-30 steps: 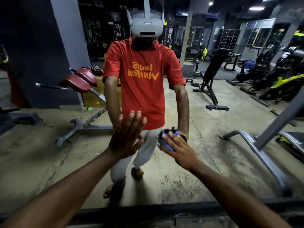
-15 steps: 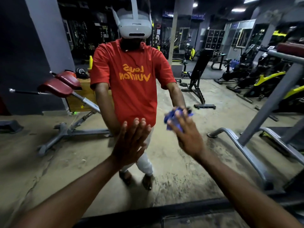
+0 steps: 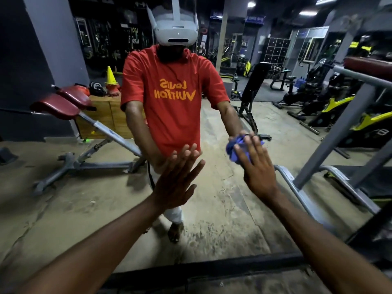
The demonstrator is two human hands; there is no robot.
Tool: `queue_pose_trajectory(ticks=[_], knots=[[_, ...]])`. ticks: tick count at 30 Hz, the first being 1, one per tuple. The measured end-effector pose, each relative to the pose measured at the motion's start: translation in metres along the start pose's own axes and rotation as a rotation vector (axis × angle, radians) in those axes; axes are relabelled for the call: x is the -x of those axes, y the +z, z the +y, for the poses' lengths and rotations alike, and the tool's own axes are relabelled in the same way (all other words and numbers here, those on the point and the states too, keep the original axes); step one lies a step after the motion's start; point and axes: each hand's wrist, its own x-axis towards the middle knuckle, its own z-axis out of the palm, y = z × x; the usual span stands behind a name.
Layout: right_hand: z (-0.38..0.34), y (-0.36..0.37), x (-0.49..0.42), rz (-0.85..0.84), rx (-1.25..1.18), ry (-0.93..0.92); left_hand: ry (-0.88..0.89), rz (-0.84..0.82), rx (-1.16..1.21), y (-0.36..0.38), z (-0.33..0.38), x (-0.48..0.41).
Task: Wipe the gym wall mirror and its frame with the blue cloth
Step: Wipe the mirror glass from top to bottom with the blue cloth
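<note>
The wall mirror (image 3: pixel 222 209) fills nearly the whole view and reflects me in a red shirt and a headset. Its dark lower frame (image 3: pixel 212 267) runs across the bottom. My left hand (image 3: pixel 177 177) lies flat against the glass with straight, spread fingers, left of centre. My right hand (image 3: pixel 257 170) presses the crumpled blue cloth (image 3: pixel 234 150) onto the glass at centre right; the fingers lie over the cloth and the bunched fabric sticks out to the left of them.
Reflected in the glass: a red-padded bench (image 3: pixel 70 102) at left, a black incline bench (image 3: pixel 254 88) behind, yellow-and-black machines (image 3: pixel 343 115) at right. A grey steel machine frame (image 3: pixel 339 134) slants along the right side, close to my right arm.
My right hand has carried the cloth up and to the right across the glass. My left hand stayed flat on the mirror, and the view shifted slightly.
</note>
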Motion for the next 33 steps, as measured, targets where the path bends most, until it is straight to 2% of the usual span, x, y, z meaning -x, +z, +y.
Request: queue_pose_trajectory(ticks=[2, 4, 11, 14, 17, 20, 22, 27, 30, 33], knots=[[0.015, -0.004, -0.012, 0.068, -0.099, 0.154, -0.045, 0.014, -0.057, 0.005, 0.013, -0.016], [0.011, 0.007, -0.01, 0.075, -0.178, 0.171, -0.087, 0.014, -0.098, 0.008, 0.02, -0.019], [0.013, 0.054, 0.067, -0.132, -0.023, -0.368, -0.099, -0.026, -0.181, 0.01, 0.022, -0.021], [0.026, 0.05, 0.083, -0.224, 0.001, -0.479, -0.06, -0.024, -0.146, 0.01, 0.03, -0.027], [0.041, 0.028, 0.07, -0.167, -0.062, -0.27, 0.063, 0.024, -0.032, 0.01, 0.047, -0.045], [0.065, 0.004, 0.047, -0.044, -0.133, -0.035, 0.088, 0.044, -0.007, 0.009, 0.066, -0.078], [0.077, -0.002, 0.043, -0.013, -0.161, 0.053, 0.07, 0.052, 0.005, 0.01, 0.077, -0.097], [0.044, 0.032, 0.067, -0.014, -0.228, -0.04, -0.011, 0.114, -0.12, 0.023, 0.093, -0.109], [0.026, 0.044, 0.072, -0.024, -0.291, 0.033, 0.013, 0.06, -0.145, 0.024, 0.087, -0.109], [0.044, 0.036, 0.068, -0.009, -0.285, 0.014, 0.06, 0.002, -0.167, 0.016, 0.079, -0.107]])
